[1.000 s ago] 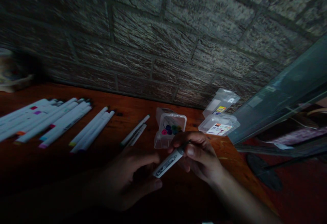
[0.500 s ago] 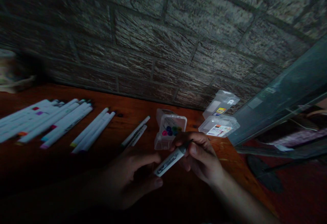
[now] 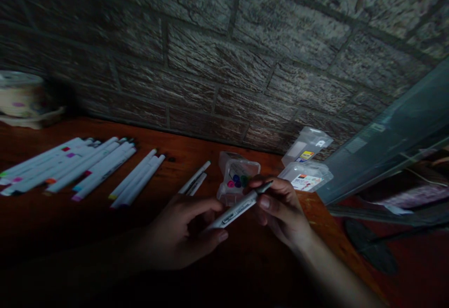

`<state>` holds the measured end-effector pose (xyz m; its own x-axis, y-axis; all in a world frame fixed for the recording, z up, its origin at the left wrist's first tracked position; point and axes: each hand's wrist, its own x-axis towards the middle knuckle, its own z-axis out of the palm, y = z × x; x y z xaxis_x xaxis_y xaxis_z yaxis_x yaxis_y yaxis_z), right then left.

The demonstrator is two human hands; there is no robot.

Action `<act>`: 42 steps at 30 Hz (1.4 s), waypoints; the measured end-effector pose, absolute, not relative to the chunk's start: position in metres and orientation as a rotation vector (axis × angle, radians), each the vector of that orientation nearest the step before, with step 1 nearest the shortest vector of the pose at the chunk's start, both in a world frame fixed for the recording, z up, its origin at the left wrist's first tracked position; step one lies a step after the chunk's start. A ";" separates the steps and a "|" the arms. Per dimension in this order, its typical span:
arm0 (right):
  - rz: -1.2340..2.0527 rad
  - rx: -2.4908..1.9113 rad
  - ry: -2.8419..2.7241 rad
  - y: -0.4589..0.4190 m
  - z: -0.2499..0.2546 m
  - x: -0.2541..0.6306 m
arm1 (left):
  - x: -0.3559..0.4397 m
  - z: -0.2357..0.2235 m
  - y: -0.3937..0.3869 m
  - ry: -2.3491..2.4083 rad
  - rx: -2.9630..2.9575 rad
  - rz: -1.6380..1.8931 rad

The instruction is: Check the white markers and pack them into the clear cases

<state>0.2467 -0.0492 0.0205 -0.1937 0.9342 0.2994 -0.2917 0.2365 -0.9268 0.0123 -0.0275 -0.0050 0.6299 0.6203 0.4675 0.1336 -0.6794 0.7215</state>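
- Well left of the clear box [image 3: 223, 163], a large spread of markers [image 3: 107, 169] lay on the counter [image 3: 189, 148], all outside the box.
- Nearer the box, still on its left, lay a trio of markers [image 3: 145, 180], also outside it.
- Just left of the box was a small pair of markers [image 3: 195, 176], likewise unboxed.
- On the box's near left, the left hand [image 3: 187, 226] curved loosely, thumb and forefinger apart around the lower end of the held marker [image 3: 238, 209]; whether they touched it could not be told.
- In front of the box, that marker slanted up toward the right hand [image 3: 280, 205], whose thumb and fingers pinched its dark end.
- Only a few boxed markers [image 3: 237, 180] showed inside; far more lay outside.
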 end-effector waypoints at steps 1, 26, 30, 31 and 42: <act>1.274 -0.687 -1.295 -0.049 0.020 0.247 | 0.012 -0.005 -0.027 0.594 2.189 0.984; 1.144 -0.781 -1.209 -0.044 0.018 0.251 | 0.015 -0.012 -0.014 0.715 1.747 1.150; 1.150 -0.772 -1.243 -0.045 0.019 0.250 | 0.017 -0.010 -0.013 0.734 1.724 1.163; 1.143 -0.775 -1.244 -0.045 0.019 0.250 | 0.017 -0.009 -0.013 0.733 1.717 1.160; 0.887 -0.731 -1.034 -0.041 0.034 0.259 | 0.016 -0.014 -0.007 0.647 1.483 1.246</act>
<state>0.2593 -0.0406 0.0338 0.2433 0.8818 0.4040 -0.2649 0.4611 -0.8469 0.0163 -0.0074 -0.0139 0.3129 0.8782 0.3618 -0.2086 -0.3081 0.9282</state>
